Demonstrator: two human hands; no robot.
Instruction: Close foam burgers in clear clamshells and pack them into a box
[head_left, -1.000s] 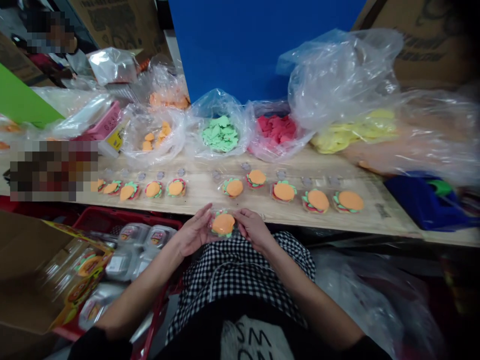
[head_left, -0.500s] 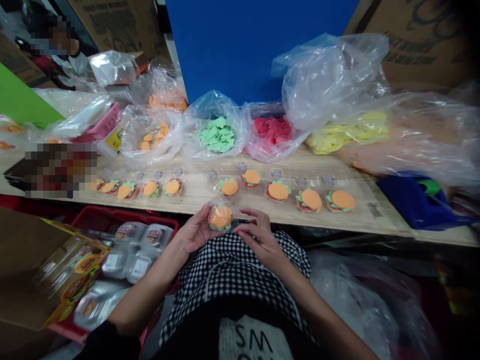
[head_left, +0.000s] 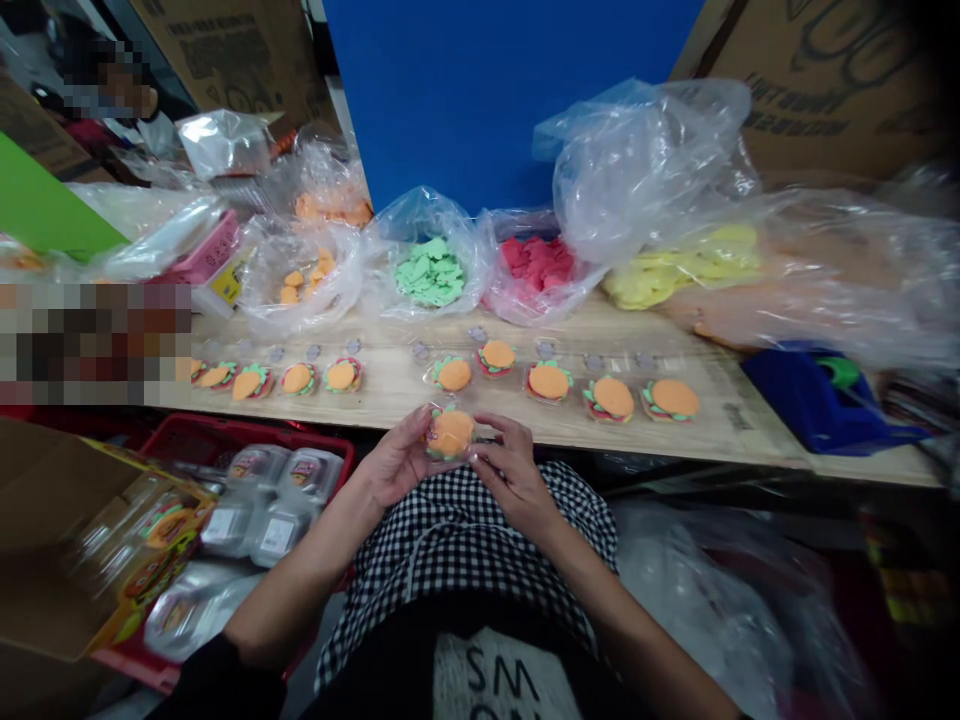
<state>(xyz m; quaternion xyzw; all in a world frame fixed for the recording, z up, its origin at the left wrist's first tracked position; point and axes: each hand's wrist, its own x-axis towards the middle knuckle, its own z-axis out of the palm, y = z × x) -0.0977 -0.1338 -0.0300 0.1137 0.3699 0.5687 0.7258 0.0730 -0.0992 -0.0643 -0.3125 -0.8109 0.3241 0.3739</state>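
Burger pack (head_left: 451, 432) — just below frame centre, left edge clasped in left hand (head_left: 397, 463); right hand (head_left: 516, 472) half-curled at right edge — hold unclear.

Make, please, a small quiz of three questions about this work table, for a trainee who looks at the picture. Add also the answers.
1. True or false: the left hand holds a clear burger pack.
2. What colour are the pieces in the bag between the orange pieces and the red pieces? A) yellow B) green C) blue
3. How many packed burgers lie in the right-hand group on the table?
Key: 1 true; 2 B; 3 five.
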